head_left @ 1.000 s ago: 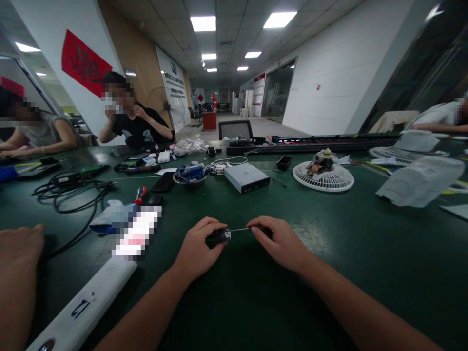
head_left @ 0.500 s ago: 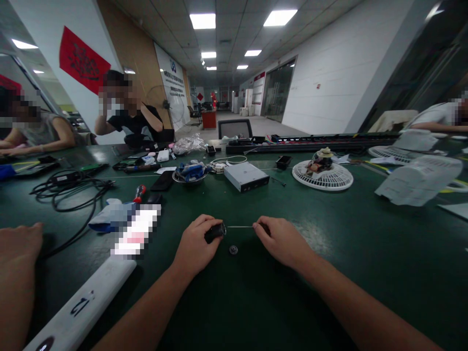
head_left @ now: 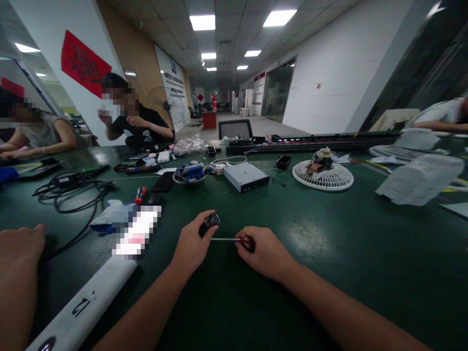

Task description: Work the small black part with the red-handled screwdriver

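My left hand (head_left: 192, 246) is closed around a small black cylindrical part (head_left: 208, 224), its open end tilted up and to the right. My right hand (head_left: 263, 254) grips a thin screwdriver (head_left: 226, 239) by its dark handle. The metal shaft points left and reaches my left hand just below the black part. Both hands hover low over the dark green table (head_left: 329, 253), near its front edge. No small round piece shows on the table between my hands.
A white bar marked "12" (head_left: 78, 307) lies at the front left, beside another person's hand (head_left: 18, 243). Farther back sit a red-handled screwdriver (head_left: 139, 193), a grey metal box (head_left: 246, 177), a white fan grille (head_left: 323, 176), black cables (head_left: 69, 187) and a bowl of parts (head_left: 190, 173). Other people sit at the left and far right.
My right hand moved left and down toward my left hand. My left hand tilted the black part's end upward. The small round piece seen on the table half a second ago is out of sight.
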